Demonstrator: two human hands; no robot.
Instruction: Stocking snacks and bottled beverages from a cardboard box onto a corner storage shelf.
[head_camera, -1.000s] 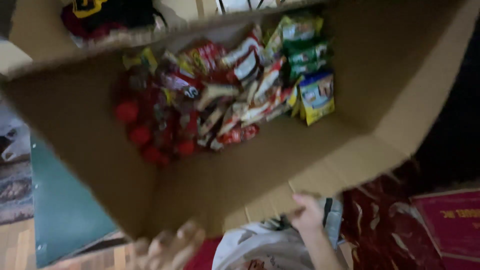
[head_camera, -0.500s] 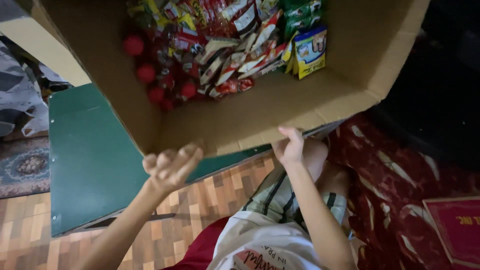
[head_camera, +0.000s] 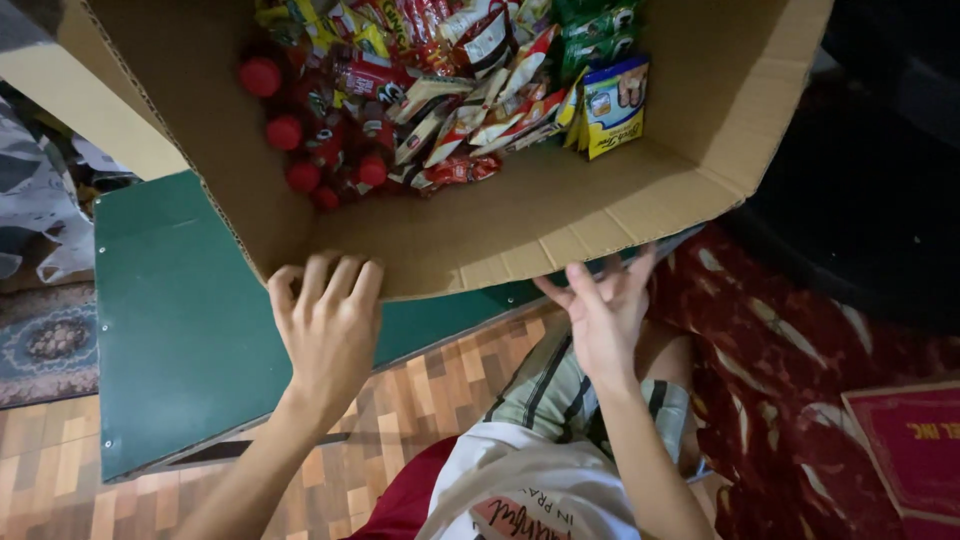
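Observation:
A large open cardboard box (head_camera: 500, 235) stands on a green board (head_camera: 170, 330). Inside lie several snack packets (head_camera: 470, 90), bottles with red caps (head_camera: 285, 130) and a blue and yellow packet (head_camera: 615, 105). My left hand (head_camera: 325, 325) rests flat against the outside of the box's near wall, fingers together and pointing up. My right hand (head_camera: 600, 310) is spread open just under the near edge of the box, fingertips at the cardboard. Neither hand holds anything.
A red patterned cloth (head_camera: 790, 380) lies at the right with a dark red box (head_camera: 910, 450) at the lower right corner. A wood-pattern floor (head_camera: 430, 390) shows below the board. A rug (head_camera: 45, 340) lies at the left.
The box has come lower and steadier in view. My left hand went from curled in the air to flat on the box wall. My right hand let go of the edge and spread open.

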